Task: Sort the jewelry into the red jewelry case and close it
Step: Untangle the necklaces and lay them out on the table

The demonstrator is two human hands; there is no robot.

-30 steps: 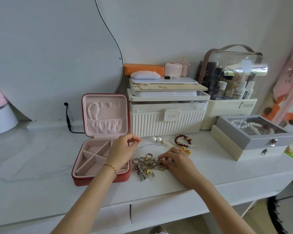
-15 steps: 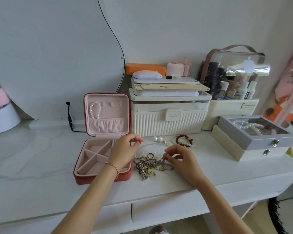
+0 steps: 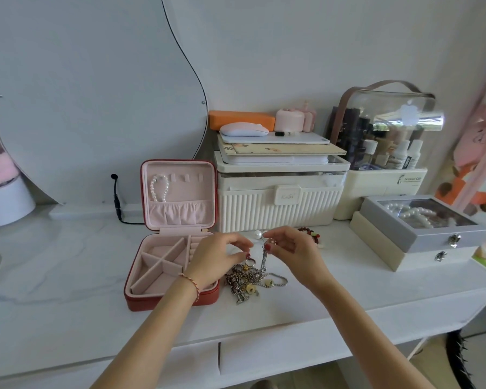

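Both hands work over the jewelry pile (image 3: 253, 279): right hand (image 3: 291, 248) pinches a chain (image 3: 263, 258), left hand (image 3: 216, 255) pinches a ring (image 3: 250, 260), right of the open case (image 3: 169, 276).

A home dressing table: mirror (image 3: 96, 94), cosmetics organiser (image 3: 387, 153), jewelry boxes (image 3: 421, 234)

Right part of the red jewelry case (image 3: 163, 276) behind the left hand (image 3: 216, 259); tangled chains (image 3: 253, 279) indistinct.

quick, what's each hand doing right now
Left hand: pinching a small ring above the jewelry pile.
Right hand: pinching the top of a silver chain, lifting it from the pile.
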